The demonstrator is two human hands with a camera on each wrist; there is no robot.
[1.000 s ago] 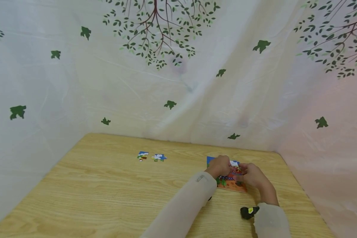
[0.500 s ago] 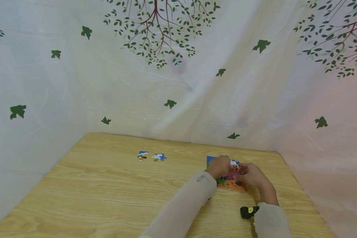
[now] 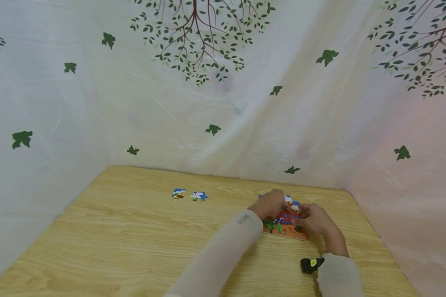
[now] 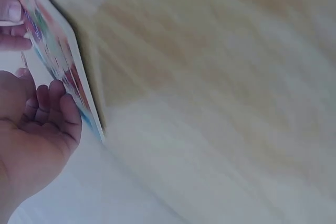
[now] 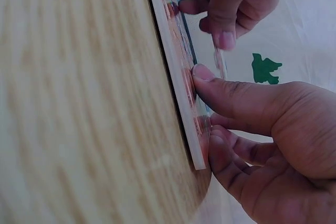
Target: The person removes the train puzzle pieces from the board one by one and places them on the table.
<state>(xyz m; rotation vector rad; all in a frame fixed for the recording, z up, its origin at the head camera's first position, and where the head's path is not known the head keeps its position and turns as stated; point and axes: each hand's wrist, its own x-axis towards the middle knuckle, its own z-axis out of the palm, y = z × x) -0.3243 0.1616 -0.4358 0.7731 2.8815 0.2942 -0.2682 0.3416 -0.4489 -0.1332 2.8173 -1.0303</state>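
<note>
- Currently, the jigsaw puzzle (image 3: 287, 229) lies flat toward the far right of the counter (image 3: 134, 231), set in from its back and right edges.
- Left hand (image 3: 268, 204): grip pinching a puzzle piece (image 5: 219, 61) just above the puzzle's face.
- Right hand (image 3: 317, 219): grip holding the puzzle's right edge, thumb on top.
- Two loose jigsaw pieces (image 3: 199, 196) well off left; broad wood-grain stretch between.
- Leaf-printed sheet (image 3: 163, 123) behind the back edge.

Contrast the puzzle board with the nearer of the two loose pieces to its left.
The puzzle board is larger than the loose piece. The board's near edge runs straight; the piece has knobs. The board shows much orange; the piece is mostly blue and white. Both rest on the table.
</note>
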